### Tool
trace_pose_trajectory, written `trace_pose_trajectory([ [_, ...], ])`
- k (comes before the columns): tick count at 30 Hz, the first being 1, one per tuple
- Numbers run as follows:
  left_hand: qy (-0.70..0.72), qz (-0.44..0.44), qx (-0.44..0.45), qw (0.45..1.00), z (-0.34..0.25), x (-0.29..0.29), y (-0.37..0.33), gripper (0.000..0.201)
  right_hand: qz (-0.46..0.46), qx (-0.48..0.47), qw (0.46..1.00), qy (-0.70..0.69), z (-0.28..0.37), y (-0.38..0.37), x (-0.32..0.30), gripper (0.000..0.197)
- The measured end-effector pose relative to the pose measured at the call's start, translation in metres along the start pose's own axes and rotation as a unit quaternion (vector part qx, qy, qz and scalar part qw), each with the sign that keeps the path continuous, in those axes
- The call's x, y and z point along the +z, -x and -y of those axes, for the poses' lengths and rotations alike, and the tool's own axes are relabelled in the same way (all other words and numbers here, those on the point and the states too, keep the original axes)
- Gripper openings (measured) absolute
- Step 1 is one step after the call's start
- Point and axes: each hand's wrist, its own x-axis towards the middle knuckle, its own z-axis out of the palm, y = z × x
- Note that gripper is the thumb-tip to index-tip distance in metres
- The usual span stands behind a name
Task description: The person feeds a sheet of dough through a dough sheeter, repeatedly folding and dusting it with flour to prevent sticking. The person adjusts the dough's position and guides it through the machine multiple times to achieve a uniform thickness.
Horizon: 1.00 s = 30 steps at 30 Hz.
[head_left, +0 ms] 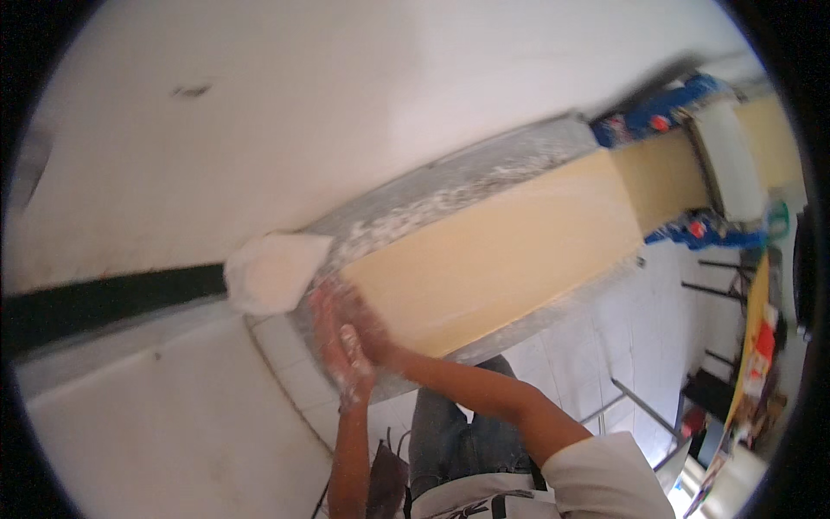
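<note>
Both hands meet at the near end of a long sheet of pale dough (pixel 493 251): the left hand (pixel 346 363), dusted white, lies mostly flat with fingers stretched, gripping nothing that shows. The right hand (pixel 367 324) is blurred, so I cannot tell how far open it is. The dough runs up and rightward from them along a floured metal table (pixel 450 186), with a white flour bag (pixel 272 272) just left of the fingertips.
</note>
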Motion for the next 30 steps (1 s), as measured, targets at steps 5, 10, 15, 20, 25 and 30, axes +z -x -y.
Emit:
trace_pose_trajectory([
  [5,-0.077,0.128,-0.007,0.989,-0.026,0.039,0.004,0.061,-0.126,-0.059,0.990,-0.003,-0.049,0.048,-0.067,0.064],
  [10,-0.198,0.231,-0.009,0.953,-0.074,0.123,0.011,0.070,-0.273,0.208,0.906,0.246,-0.216,0.158,-0.255,0.074],
  [15,-0.237,0.277,0.083,0.927,-0.177,0.261,-0.026,0.079,-0.562,0.339,0.748,0.093,-0.361,0.274,-0.415,0.081],
  [20,-0.189,0.326,0.162,0.912,-0.289,0.402,-0.088,0.078,-0.686,0.239,0.570,-0.384,-0.431,0.288,-0.463,0.081],
  [25,0.029,0.299,0.278,0.913,-0.371,0.512,-0.128,0.068,-0.676,0.213,0.484,-0.514,-0.482,0.295,-0.458,0.079],
  [30,0.185,0.418,0.189,0.869,-0.401,0.611,-0.157,0.044,-0.616,0.225,0.486,-0.578,-0.470,0.315,-0.410,0.076],
])
